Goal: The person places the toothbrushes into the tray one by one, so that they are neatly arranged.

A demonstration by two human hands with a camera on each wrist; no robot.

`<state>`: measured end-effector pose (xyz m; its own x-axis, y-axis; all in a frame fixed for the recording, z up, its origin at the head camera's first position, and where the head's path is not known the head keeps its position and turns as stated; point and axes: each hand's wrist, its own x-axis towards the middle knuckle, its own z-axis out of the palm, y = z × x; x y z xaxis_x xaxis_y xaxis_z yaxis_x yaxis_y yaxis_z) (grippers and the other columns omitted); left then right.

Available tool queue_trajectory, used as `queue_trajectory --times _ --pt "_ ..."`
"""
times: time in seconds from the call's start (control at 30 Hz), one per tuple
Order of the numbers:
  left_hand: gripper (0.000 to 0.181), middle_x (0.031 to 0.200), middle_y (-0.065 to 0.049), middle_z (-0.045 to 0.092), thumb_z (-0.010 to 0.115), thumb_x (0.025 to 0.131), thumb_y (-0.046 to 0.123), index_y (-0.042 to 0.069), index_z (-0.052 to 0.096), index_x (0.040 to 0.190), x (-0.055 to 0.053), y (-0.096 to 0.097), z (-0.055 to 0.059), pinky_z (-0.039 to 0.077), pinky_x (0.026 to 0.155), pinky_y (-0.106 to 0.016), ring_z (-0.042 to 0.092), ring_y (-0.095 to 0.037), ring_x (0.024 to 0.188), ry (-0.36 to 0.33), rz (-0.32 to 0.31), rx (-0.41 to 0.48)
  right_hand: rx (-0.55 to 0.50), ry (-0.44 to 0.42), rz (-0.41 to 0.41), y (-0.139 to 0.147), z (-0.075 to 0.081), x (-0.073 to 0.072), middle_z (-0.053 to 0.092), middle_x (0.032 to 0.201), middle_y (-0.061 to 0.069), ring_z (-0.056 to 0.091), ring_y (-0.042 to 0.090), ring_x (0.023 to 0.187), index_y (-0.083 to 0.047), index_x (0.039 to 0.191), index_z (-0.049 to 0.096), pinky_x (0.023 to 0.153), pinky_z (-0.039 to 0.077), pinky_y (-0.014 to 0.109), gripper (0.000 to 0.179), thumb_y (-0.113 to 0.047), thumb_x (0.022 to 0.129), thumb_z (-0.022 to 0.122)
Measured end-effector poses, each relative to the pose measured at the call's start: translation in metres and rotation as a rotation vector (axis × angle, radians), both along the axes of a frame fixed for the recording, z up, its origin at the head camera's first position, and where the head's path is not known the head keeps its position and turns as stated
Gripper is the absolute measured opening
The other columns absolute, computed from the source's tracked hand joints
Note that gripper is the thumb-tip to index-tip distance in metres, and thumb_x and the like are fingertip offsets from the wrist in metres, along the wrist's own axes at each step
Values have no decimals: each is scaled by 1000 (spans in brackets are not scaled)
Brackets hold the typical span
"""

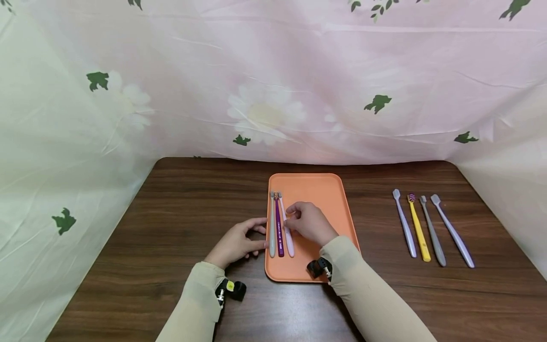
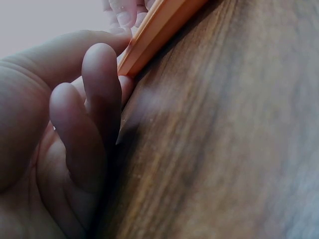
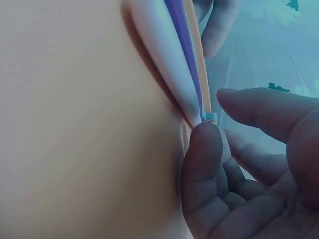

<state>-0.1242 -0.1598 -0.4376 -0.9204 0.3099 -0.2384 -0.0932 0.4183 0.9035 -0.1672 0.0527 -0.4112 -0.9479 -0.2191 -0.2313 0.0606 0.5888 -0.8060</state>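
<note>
Three toothbrushes lie side by side along the left inside of an orange tray [image 1: 316, 190]: a pale grey-green toothbrush [image 1: 272, 232], a purple toothbrush [image 1: 279, 232] and a pale pink toothbrush [image 1: 289, 242]. My right hand [image 1: 311, 223] is over the tray, fingertips at the pink toothbrush's upper part. In the right wrist view the thumb [image 3: 269, 112] stands apart from the index finger, which overlaps the end of the pink toothbrush [image 3: 162, 50]. Against the tray's left edge rest the thumb and index finger of my left hand [image 1: 237, 242]; its other fingers [image 2: 102, 74] are loosely bent.
On the brown wooden table [image 1: 192, 199], right of the tray, lie a lavender toothbrush [image 1: 404, 225], a yellow toothbrush [image 1: 419, 230], a dark grey toothbrush [image 1: 433, 232] and another lavender toothbrush [image 1: 453, 232]. A floral cloth [image 1: 265, 71] hangs behind and at the sides.
</note>
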Motion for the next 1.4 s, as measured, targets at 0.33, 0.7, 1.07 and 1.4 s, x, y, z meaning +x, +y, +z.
queue_trajectory --times 0.33,0.7,1.07,1.4 --pt "57 110 -1 58 74 80 26 26 51 132 0 -2 -3 47 48 -32 60 -18 63 2 2 4 16 35 4 4 2 6 59 78 4 57 16 64 -9 107 64 54 46 29 28 -19 82 71" --pt "58 110 -2 58 74 80 27 25 51 132 0 -2 -2 47 48 -33 61 -18 63 3 -2 12 -1 35 -5 6 5 8 59 77 5 58 17 63 -9 107 63 53 46 30 27 -18 82 71" --pt "58 110 -1 58 75 79 27 24 51 132 0 -2 -1 47 48 -33 61 -19 63 14 -1 9 0 52 -12 9 6 12 59 77 4 57 17 63 -9 105 64 55 46 30 27 -18 81 72" --pt "58 110 -2 58 75 79 27 25 51 132 1 -2 -1 47 48 -33 60 -19 63 11 -1 6 -15 66 -12 11 3 15 60 76 3 57 17 62 -11 104 64 55 46 30 25 -19 82 71"
